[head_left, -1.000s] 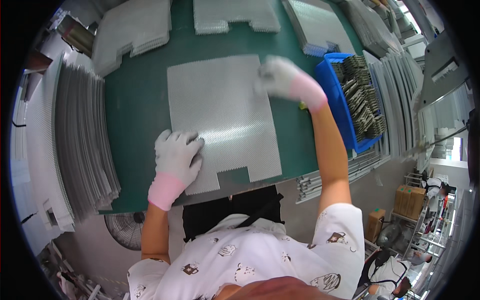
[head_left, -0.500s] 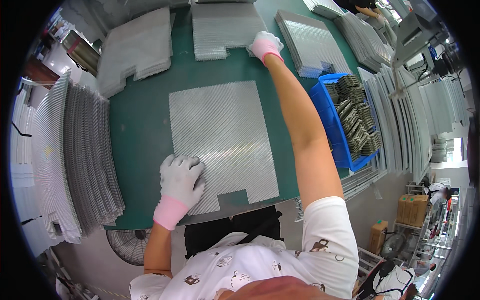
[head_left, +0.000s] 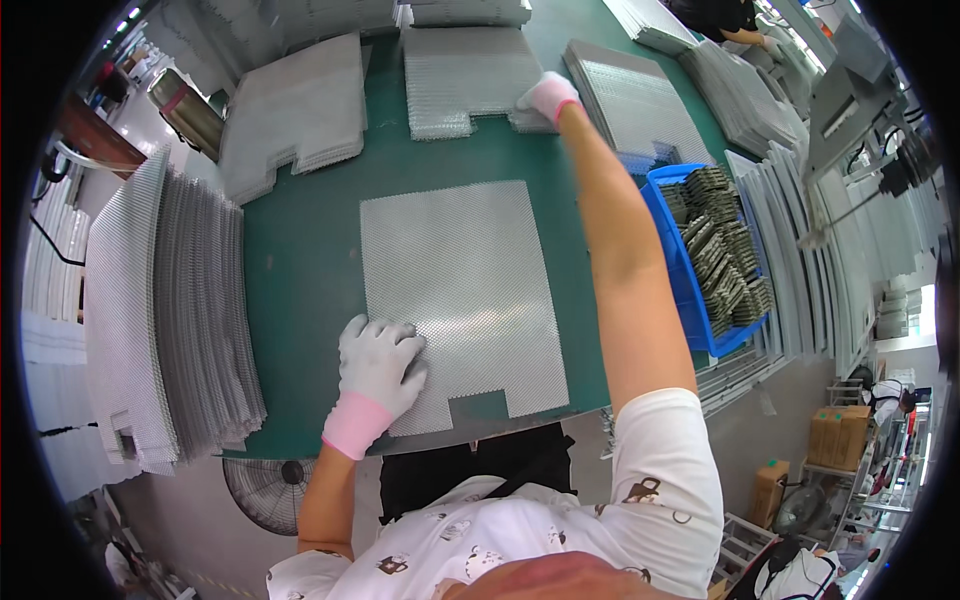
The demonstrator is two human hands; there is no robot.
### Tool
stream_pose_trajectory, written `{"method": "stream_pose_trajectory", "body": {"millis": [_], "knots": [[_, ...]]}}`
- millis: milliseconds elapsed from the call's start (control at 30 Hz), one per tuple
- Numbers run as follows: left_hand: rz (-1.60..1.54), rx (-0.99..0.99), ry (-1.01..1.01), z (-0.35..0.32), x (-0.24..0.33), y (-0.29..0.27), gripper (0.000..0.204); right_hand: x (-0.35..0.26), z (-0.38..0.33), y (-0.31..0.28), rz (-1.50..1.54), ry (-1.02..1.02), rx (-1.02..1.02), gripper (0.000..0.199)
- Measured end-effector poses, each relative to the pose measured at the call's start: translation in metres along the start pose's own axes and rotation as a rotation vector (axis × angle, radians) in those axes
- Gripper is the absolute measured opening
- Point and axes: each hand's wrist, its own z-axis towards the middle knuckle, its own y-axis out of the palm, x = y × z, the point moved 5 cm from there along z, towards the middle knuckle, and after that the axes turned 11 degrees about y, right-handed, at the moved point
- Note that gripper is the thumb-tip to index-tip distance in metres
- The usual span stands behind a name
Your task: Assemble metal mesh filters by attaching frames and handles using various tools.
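A silvery mesh sheet [head_left: 465, 270] with a notch in its near edge lies flat on the green tabletop [head_left: 305, 290] in front of me. My left hand [head_left: 380, 370], in a pale glove with a pink cuff, rests on its near left part, fingers spread and slightly bent. Further off, my right hand [head_left: 551, 97], gloved alike, reaches to the right edge of a stack of notched mesh sheets [head_left: 465, 75]. Its fingers are closed at that edge, on a mesh sheet; the fingertips are partly hidden.
More mesh stacks stand at far left [head_left: 295, 110], far right [head_left: 640, 100] and along the left side [head_left: 200, 310]. A blue bin [head_left: 685, 275] of small metal-coloured pieces sits right of my right arm. Behind it stand white panels [head_left: 790, 240]. Another person's arm [head_left: 745, 37] shows at top right.
The view has shifted, so the table appears lower and further right. My right hand has moved slightly farther along the stack's edge, uncovering its near corner. My left hand stays on the sheet.
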Motion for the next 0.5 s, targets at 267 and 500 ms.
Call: {"method": "stream_pose_trajectory", "body": {"millis": [267,500], "knots": [[0.001,0.027,-0.009,0.0,-0.001,-0.004,0.023,-0.012,-0.029,-0.022,-0.027,0.097,0.222,0.061],[0.056,0.043,0.017,0.007,-0.001,-0.004,0.02,-0.013,-0.011,-0.103,1.293,-0.551,-0.237,0.04]]}}
